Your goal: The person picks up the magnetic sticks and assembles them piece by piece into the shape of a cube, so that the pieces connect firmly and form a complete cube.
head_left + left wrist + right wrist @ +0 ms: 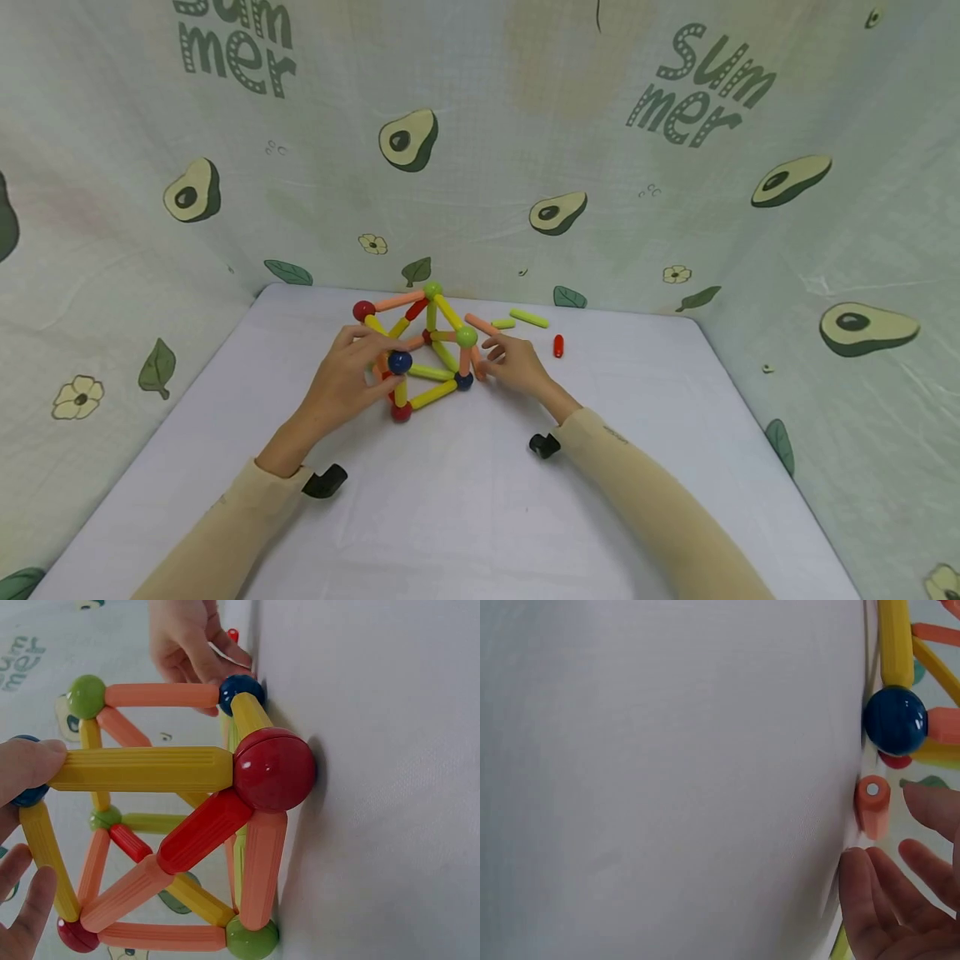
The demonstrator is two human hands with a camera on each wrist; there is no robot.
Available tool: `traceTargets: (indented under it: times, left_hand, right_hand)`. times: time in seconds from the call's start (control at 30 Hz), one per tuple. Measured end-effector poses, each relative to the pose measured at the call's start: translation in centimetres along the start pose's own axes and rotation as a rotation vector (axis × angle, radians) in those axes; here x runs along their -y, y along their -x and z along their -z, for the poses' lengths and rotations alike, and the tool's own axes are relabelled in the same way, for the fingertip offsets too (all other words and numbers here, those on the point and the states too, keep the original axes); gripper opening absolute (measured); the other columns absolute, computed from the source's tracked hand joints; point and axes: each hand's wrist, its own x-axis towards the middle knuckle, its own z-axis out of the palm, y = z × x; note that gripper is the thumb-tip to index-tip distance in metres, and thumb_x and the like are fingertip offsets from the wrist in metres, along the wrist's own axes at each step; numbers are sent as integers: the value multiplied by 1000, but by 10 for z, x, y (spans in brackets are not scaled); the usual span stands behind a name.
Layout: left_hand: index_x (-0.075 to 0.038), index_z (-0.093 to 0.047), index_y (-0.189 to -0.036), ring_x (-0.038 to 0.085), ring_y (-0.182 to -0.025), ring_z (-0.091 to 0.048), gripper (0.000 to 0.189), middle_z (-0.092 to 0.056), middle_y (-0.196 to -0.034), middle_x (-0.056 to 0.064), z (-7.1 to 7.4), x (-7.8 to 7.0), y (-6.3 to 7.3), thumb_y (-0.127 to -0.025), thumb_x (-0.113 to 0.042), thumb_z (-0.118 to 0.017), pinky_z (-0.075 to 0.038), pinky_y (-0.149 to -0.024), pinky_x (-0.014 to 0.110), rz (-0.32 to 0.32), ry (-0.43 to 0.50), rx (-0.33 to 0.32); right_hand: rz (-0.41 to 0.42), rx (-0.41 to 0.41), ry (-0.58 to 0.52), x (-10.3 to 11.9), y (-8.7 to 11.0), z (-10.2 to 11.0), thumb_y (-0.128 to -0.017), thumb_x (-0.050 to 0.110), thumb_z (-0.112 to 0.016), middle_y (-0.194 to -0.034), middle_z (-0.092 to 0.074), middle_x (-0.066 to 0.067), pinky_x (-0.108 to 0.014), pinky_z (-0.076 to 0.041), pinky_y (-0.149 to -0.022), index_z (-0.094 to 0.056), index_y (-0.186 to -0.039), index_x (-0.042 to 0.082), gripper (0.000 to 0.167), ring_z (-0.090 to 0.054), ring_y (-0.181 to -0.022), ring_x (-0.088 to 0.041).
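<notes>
A cube-like frame of coloured sticks and balls stands on the table, its yellow front stick (142,769) running upright between a blue ball (400,361) and a red ball (274,770). My left hand (348,372) grips that blue ball at the upper front corner, the thumb on it. My right hand (517,364) is beside the frame's right side with thumb and fingers apart, close to an orange stick (874,806) lying on the table. A lower blue ball (895,721) of the frame and a green ball (467,336) above it are near the right fingers.
Behind the right hand lie another orange stick (480,323), a light green stick (529,318) and a short red stick (558,346). A patterned cloth (480,167) hangs behind and at the sides of the white table (480,500).
</notes>
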Motion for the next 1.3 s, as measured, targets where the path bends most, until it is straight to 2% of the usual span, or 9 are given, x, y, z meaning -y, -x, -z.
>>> traceTargets:
  times: [0.3,0.53,0.73,0.77,0.87,0.9,1.0,1.1,1.3]
  left_hand:
    - [-18,-74,-130,27,-122,-48,57,-75,-113,-2,0,0,-1,-79,-9,-96,-54,-90,46,3,28,-2]
    - [-16,-74,-130,27,-119,-49,55,-74,-111,-2,-1,-3,0,-80,-9,-94,-54,-88,44,10,12,4]
    - [-14,-75,-128,24,-108,-50,52,-74,-110,-1,-3,-4,0,-79,-11,-95,-51,-82,39,-25,-11,-18]
    - [-13,-75,-128,24,-106,-51,52,-75,-111,-1,-3,-4,0,-79,-12,-95,-51,-82,39,-28,-10,-19]
    - [-12,-75,-127,24,-105,-56,52,-74,-113,2,-4,-6,0,-80,-12,-95,-54,-97,46,-33,-11,-22]
    - [-11,-74,-127,24,-103,-57,52,-74,-113,2,-4,-7,-1,-79,-12,-95,-55,-97,47,-31,-9,-21]
    - [-10,-73,-126,22,-98,-61,52,-72,-111,5,-3,-9,-1,-79,-11,-96,-58,-94,46,-26,-4,-25]
    - [-10,-71,-125,19,-91,-60,53,-70,-109,6,-3,-10,-1,-78,-12,-96,-57,-74,36,-18,-2,-30]
    - [-11,-71,-125,21,-87,-62,52,-70,-109,6,-1,-13,-1,-79,-13,-96,-57,-70,34,9,-7,-33]
  right_hand:
    - [-62,47,40,3,3,4,-94,18,-83,-113,-77,-9,-41,-60,-91,-69,-135,7,45,-73,-105,-24]
    - [-37,108,183,2,12,19,-99,20,-77,-108,-78,-10,-43,-59,-93,-75,-128,5,32,-71,-100,-25]
    - [-20,150,250,-4,21,32,-96,8,-76,-105,-76,-10,-42,-58,-90,-79,-120,5,24,-66,-97,-25]
    - [-9,148,257,-5,23,34,-96,6,-76,-105,-76,-10,-42,-58,-89,-79,-120,5,24,-66,-97,-25]
    - [41,135,267,-10,27,41,-97,5,-76,-106,-76,-9,-41,-58,-89,-80,-119,6,23,-67,-97,-24]
    - [59,125,268,-11,28,44,-97,4,-75,-107,-76,-9,-41,-58,-89,-80,-119,6,23,-67,-97,-24]
    - [115,90,244,-10,31,55,-96,1,-76,-104,-76,-7,-39,-57,-86,-79,-118,6,23,-65,-92,-22]
    - [174,44,212,-1,33,67,-95,-2,-77,-104,-76,-6,-39,-58,-83,-79,-118,6,25,-65,-89,-21]
    - [328,-29,185,32,36,84,-93,3,-80,-111,-76,-5,-40,-60,-87,-78,-121,8,28,-68,-95,-20]
